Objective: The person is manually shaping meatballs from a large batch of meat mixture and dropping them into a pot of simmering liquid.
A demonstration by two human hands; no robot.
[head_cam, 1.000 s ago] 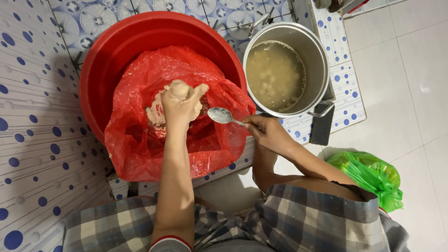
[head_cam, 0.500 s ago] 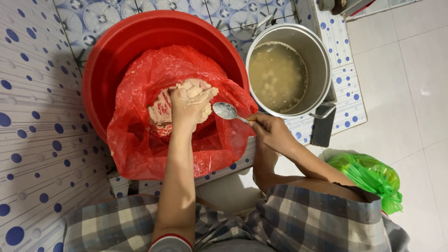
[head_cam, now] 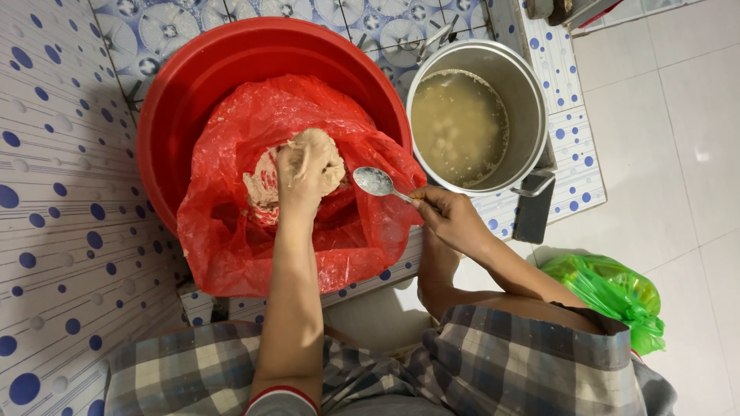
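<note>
My left hand [head_cam: 302, 173] is closed on a lump of pale beige paste [head_cam: 327, 154] inside a red plastic bag [head_cam: 254, 254]. The bag lines a large red basin [head_cam: 185, 100]. My right hand [head_cam: 447, 216] grips a metal spoon [head_cam: 374, 182], whose empty bowl points left, just beside the paste and over the bag's right edge. To the right stands a metal pot [head_cam: 532, 100] filled with cloudy broth and small pale balls.
The basin and pot rest on a low ledge of tiles with blue dots [head_cam: 570, 162]. A tiled wall [head_cam: 54, 192] is at left. A green plastic bag [head_cam: 609, 293] lies on the white floor by my right knee. My checked shorts [head_cam: 478, 362] fill the bottom.
My left hand has dipped deeper into the bag and squeezed the paste. The spoon in my right hand stays close beside it, shifted slightly lower.
</note>
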